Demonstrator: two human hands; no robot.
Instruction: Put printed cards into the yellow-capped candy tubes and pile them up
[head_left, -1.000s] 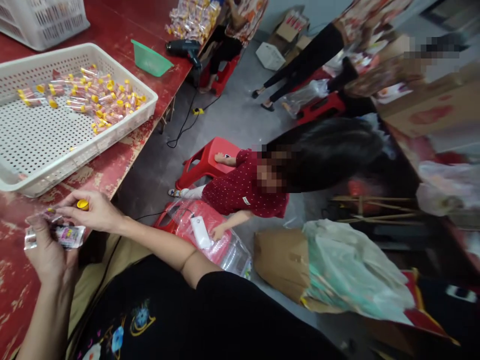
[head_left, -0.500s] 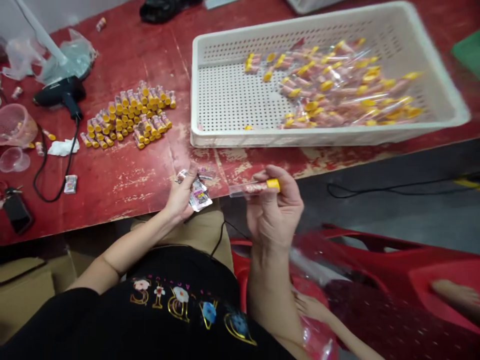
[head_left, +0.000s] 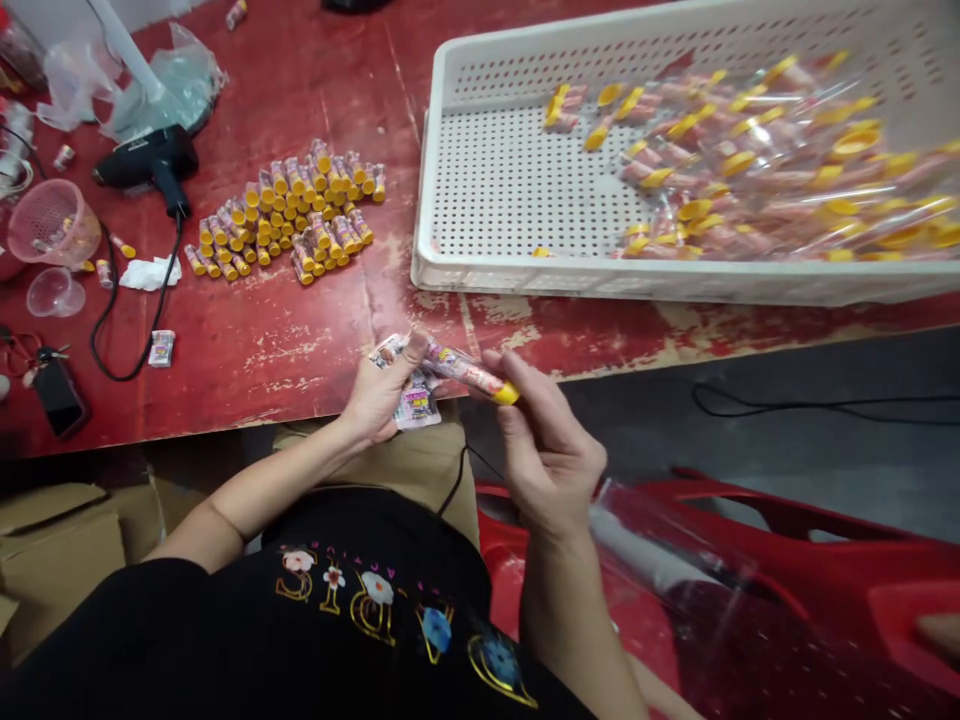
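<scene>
At the worktop's (head_left: 285, 370) near edge, a tube (head_left: 466, 372).
Right hand (head_left: 553, 445) pinches its cap (head_left: 508, 393), left hand (head_left: 381, 398) sachets (head_left: 417, 405); a gap parts pile (head_left: 286, 200) and tray (head_left: 637, 276).

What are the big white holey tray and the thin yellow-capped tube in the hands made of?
The white rectangular tray: probably hard, matte plastic, judging by its moulded rim and rows of holes. The slim clear yellow-capped tube: perhaps smooth, shiny plastic, since colours show through, but possibly glass.

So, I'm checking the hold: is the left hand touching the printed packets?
Touching: the head view shows the left hand holding the printed packets, its thumb lying across them.
</scene>
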